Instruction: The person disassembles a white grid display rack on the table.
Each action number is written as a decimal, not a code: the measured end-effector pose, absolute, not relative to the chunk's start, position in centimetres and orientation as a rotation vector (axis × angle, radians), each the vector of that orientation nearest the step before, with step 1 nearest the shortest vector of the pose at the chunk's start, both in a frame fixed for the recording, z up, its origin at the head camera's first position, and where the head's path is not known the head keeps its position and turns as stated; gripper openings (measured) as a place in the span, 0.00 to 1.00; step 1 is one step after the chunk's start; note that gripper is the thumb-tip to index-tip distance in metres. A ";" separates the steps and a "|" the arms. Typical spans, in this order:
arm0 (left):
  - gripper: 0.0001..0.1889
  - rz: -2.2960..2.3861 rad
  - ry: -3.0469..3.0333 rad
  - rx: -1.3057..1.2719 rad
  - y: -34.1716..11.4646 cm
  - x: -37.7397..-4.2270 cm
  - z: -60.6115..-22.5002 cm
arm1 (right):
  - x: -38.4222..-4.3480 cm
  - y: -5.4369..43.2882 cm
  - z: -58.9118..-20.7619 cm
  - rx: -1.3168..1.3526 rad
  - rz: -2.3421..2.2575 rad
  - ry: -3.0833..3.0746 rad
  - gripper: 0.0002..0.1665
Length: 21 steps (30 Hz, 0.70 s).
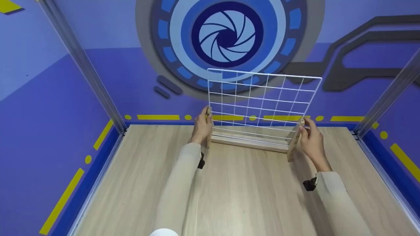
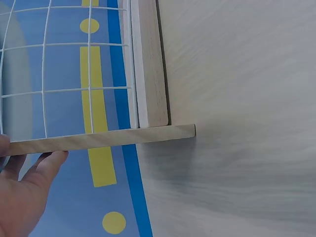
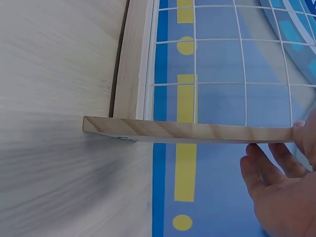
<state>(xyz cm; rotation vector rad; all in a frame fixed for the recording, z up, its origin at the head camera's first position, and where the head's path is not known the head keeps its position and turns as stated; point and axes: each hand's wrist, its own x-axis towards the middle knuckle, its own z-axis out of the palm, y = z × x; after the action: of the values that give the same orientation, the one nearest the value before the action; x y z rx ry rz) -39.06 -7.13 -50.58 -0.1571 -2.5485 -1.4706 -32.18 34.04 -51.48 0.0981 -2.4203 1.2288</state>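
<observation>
My left hand and right hand each pinch a flat pale-wood side board; the white wire grid rises between, its long wooden bar running crosswise below the grips.

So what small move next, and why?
Perhaps the right hand should nudge the wooden end panel slightly back: the crossbar looks skewed to the table's rear edge, its right end farther from it, and that hand grips the panel.
</observation>
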 end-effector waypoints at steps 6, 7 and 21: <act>0.26 -1.436 -2.582 -0.174 -5.8 -39.5 -50.3 | -31.2 35.0 -51.4 0.102 1.211 -2.383 0.28; 0.26 -1.438 -2.580 -0.177 -5.7 -39.5 -50.3 | -31.0 35.1 -51.4 0.101 1.201 -2.385 0.28; 0.26 -1.433 -2.596 -0.219 -3.8 -39.5 -50.5 | -27.8 35.8 -52.2 0.044 1.212 -2.316 0.28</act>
<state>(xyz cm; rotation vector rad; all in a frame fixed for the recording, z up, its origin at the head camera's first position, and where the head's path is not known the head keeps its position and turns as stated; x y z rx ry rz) -39.46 -3.76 -50.53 -0.2188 -2.5956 -1.4334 -27.76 35.78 -52.19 0.0437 -2.3157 1.2124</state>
